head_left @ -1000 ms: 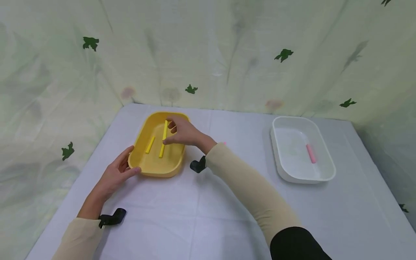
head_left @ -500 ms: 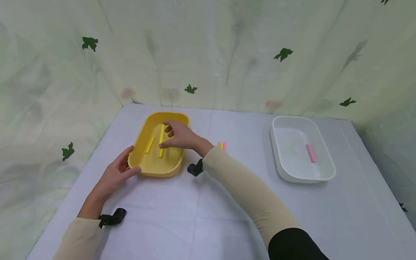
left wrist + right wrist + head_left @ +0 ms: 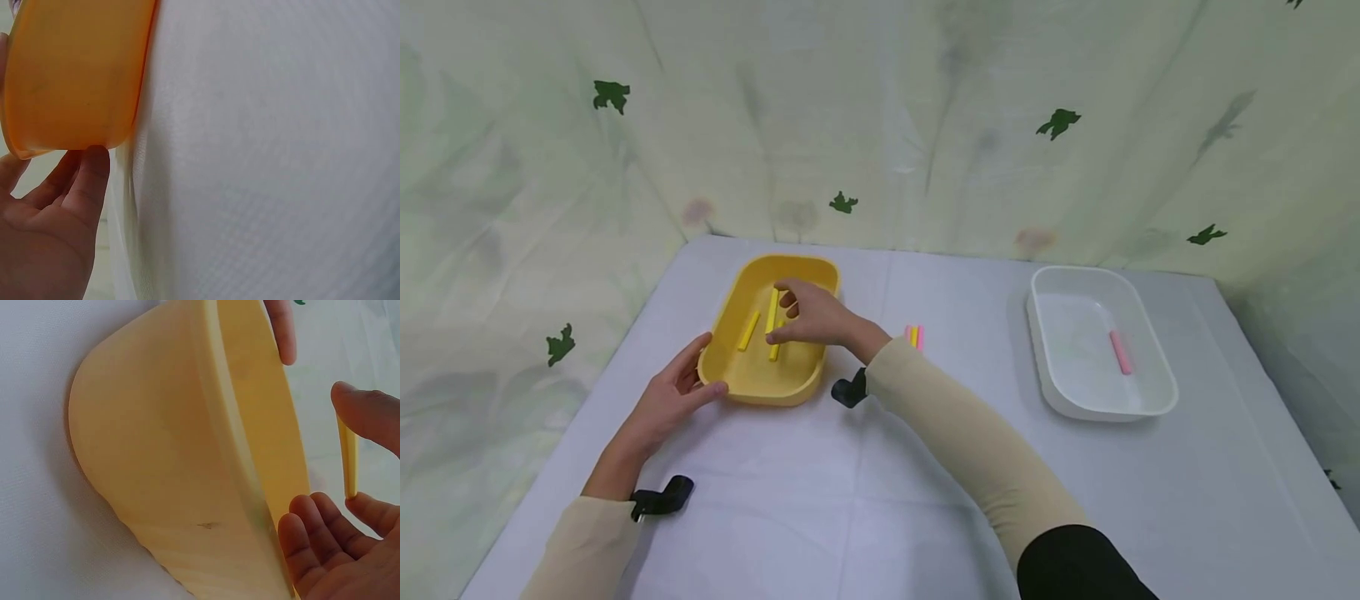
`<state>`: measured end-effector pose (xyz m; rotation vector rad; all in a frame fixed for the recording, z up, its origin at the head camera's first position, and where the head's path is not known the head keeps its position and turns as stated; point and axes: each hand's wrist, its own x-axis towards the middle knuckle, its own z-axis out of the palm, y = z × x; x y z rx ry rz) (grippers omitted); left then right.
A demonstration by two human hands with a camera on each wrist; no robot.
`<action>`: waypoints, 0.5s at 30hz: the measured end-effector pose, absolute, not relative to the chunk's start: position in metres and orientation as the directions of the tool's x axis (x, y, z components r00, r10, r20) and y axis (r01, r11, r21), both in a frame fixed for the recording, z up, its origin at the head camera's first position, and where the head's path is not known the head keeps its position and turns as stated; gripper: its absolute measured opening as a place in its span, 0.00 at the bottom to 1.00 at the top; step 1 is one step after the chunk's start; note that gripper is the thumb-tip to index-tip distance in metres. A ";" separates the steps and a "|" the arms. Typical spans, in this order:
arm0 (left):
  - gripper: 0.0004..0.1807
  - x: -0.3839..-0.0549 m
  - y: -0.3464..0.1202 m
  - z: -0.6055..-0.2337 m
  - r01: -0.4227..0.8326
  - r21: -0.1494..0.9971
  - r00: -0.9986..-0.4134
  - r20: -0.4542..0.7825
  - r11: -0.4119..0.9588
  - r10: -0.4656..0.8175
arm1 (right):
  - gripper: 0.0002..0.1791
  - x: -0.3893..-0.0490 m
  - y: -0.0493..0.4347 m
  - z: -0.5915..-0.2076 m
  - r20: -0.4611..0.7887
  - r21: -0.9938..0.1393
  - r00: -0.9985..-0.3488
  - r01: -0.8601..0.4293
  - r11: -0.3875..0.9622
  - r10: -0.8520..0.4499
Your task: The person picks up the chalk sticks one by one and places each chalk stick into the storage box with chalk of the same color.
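My left hand [image 3: 662,404] grips the near left corner of a yellow tray [image 3: 763,385], thumb on the near side and fingers along the left wall. Over the tray, my right hand [image 3: 822,315] pinches a yellow chalk stick [image 3: 772,310] end to end between thumb and index finger. The right wrist view shows this chalk stick [image 3: 349,456] held above the rim, the other fingers bent beside the tray wall. Inside the tray lie a yellow chalk stick [image 3: 748,331] at the left and another chalk stick [image 3: 776,346] partly behind the held one.
Pink and yellow chalk sticks [image 3: 914,336] lie side by side on the white-covered table [image 3: 925,517], partly hidden by the right sleeve. Farther right stands a white tray [image 3: 1052,375] with one pink chalk stick [image 3: 1120,352] inside. A patterned curtain [image 3: 895,125] hangs behind the table.
My right hand has moved slightly left and nearer with the pinched chalk stick, uncovering more of the sticks on the table. The left hand has stayed at the tray corner.
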<state>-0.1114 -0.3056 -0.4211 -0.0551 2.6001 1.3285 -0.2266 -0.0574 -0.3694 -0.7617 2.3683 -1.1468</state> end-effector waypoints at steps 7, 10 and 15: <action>0.51 -0.113 -0.307 -0.423 -0.129 0.801 -0.975 -0.210 0.584 0.073 | 0.46 -0.226 -0.061 -0.371 -0.119 -0.796 -0.767 -0.306 0.522 -0.630; 0.51 -0.113 -0.306 -0.422 -0.126 0.802 -0.976 -0.207 0.584 0.074 | 0.46 -0.226 -0.063 -0.371 -0.116 -0.793 -0.767 -0.311 0.524 -0.631; 0.51 -0.111 -0.306 -0.420 -0.128 0.806 -0.975 -0.208 0.577 0.073 | 0.46 -0.224 -0.067 -0.372 -0.116 -0.787 -0.766 -0.317 0.529 -0.633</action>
